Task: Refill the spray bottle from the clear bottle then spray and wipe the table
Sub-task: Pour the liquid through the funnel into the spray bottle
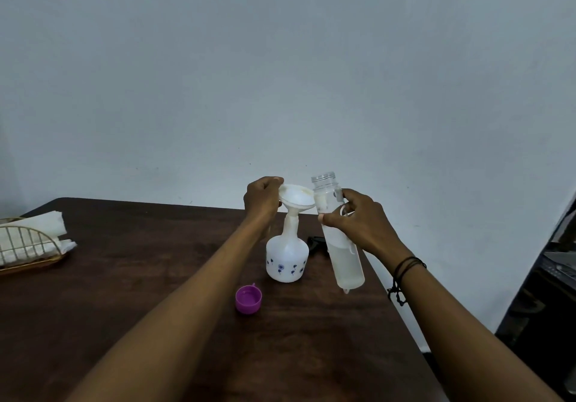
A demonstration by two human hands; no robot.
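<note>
A white spray bottle body (286,259) with small blue flower prints stands uncapped on the dark wooden table (124,292). A white funnel (296,199) sits in its neck, and my left hand (261,199) grips the funnel's rim. My right hand (358,223) holds the clear bottle (343,245) nearly upright just right of the funnel, lifted off the table. The clear bottle's mouth is open and cloudy liquid fills its lower half. A purple cap (248,299) lies upside down on the table in front of the spray bottle.
A gold wire basket (28,252) with folded white cloths (37,223) sits at the table's left edge. A dark object (316,242) lies behind the spray bottle, partly hidden. The table's right edge runs close beside my right arm, with dark furniture (548,277) beyond.
</note>
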